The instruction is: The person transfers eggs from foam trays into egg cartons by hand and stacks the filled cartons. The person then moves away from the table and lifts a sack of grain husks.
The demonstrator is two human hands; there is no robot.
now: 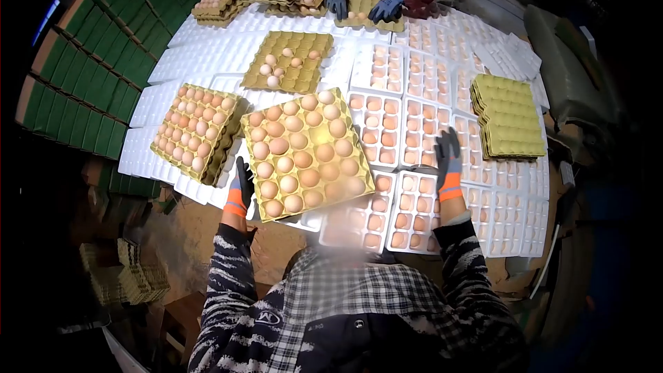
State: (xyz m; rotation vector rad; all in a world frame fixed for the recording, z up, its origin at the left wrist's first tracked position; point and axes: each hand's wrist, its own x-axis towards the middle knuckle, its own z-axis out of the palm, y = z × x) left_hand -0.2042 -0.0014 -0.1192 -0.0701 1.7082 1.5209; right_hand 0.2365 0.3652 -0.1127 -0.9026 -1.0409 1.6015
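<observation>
My left hand [239, 185], in a dark glove with an orange cuff, is at the left edge of a yellow egg tray [322, 137] full of brown eggs. Its fingers close on that edge, partly hidden by the tray. My right hand [449, 160], in a matching glove, is raised with fingers stretched out and nothing in it. Beneath and beside it lie white plastic trays [423, 170] holding eggs in their pockets. A blurred patch covers the near right corner of the egg tray and part of a white tray.
At left stands a stack of full egg trays [193, 128]. Behind is a tray [290, 62] with several eggs. Stacked yellow trays [510, 117] lie at right. Across the table, a co-worker's gloved hands [387, 7] touch another tray. Green-and-brown boxes [76, 69] line the left.
</observation>
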